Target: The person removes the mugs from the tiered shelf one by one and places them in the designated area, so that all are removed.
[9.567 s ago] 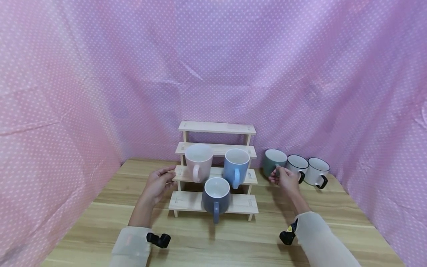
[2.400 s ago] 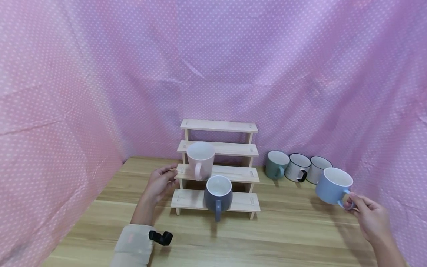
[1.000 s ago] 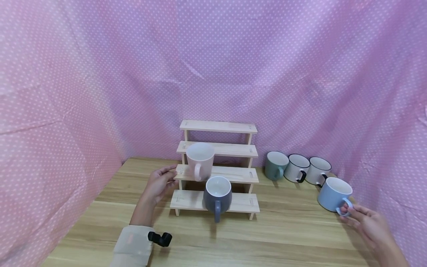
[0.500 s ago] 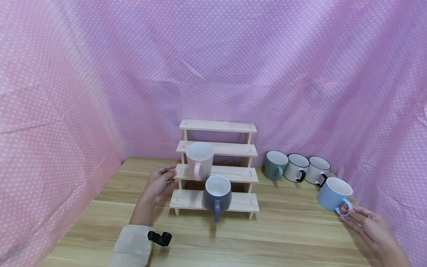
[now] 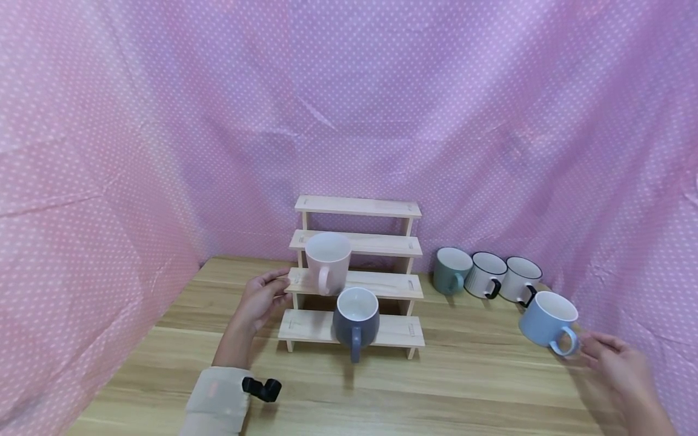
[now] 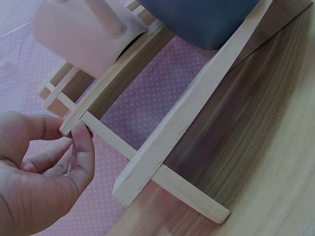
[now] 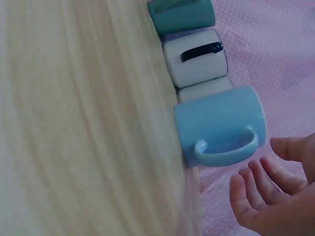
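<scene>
With thumb and fingers, my left hand (image 5: pixel 260 301) pinches the left end of a middle step on the tiered wooden display stand (image 5: pixel 384 283); the left wrist view shows the fingertips on that step's end (image 6: pixel 74 123). A light blue mug (image 5: pixel 542 322) stands upright on the table at the right, handle toward my right hand (image 5: pixel 618 366). That hand is apart from the mug, its fingers loosely bent around nothing in the right wrist view. On the stand are a pale pink mug (image 5: pixel 328 269), on the step being pinched, and a dark grey-blue mug (image 5: pixel 354 324), on the lowest step.
Right of the stand, a green mug (image 5: pixel 447 278) and two white mugs, one nearer the stand (image 5: pixel 481 280) and one farther right (image 5: pixel 514 284), stand in a row along the back of the wooden table (image 5: pixel 338 399). Pink dotted cloth (image 5: pixel 349 121) hangs behind and at both sides.
Earlier my right hand was at the green mug, then carried the blue mug from the stand to the right end of the row. It has now released the handle and drawn back. Left hand unchanged.
</scene>
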`<state>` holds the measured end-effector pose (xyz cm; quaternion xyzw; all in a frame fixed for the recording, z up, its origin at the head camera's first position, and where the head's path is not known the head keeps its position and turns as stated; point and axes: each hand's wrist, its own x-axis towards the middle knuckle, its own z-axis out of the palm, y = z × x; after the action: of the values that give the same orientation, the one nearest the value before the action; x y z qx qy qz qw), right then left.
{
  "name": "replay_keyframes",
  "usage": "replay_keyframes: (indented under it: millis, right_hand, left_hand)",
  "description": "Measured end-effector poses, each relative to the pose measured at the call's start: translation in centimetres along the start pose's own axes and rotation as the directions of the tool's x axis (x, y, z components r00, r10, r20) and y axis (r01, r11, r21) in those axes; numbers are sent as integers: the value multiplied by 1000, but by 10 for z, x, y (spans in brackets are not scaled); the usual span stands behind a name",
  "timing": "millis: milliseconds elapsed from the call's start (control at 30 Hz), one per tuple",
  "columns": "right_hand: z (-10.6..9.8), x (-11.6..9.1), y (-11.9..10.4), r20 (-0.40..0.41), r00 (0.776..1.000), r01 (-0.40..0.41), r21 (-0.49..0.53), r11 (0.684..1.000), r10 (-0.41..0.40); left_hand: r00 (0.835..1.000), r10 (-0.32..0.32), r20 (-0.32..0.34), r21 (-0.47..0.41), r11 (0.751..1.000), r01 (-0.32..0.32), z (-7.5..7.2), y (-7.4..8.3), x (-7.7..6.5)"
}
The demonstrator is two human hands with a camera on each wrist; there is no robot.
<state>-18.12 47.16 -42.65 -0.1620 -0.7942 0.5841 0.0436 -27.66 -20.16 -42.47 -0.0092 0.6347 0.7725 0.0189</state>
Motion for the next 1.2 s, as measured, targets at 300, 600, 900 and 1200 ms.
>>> replay_keyframes:
  millis: [300, 600, 900, 1200]
  right_hand:
    - [34, -9, -34, -248, 936, 230, -111, 967, -251]
    - [88, -3, -57, -188, 835, 466, -258, 846, -517]
    - [139, 1, -69, -60, 755, 608, -309, 731, -653]
    - [184, -3, -96, 109, 738, 662, -306, 684, -665]
  left_hand:
    - [1000, 0, -6, -4, 1000, 0, 0, 0, 1]
    - [1000, -3, -3, 1, 1000, 3, 0, 1, 1]
    - [1000, 3, -1, -6, 1000, -3, 1, 0, 2]
    - [1000, 7, -12, 12, 1000, -7, 0, 0, 3]
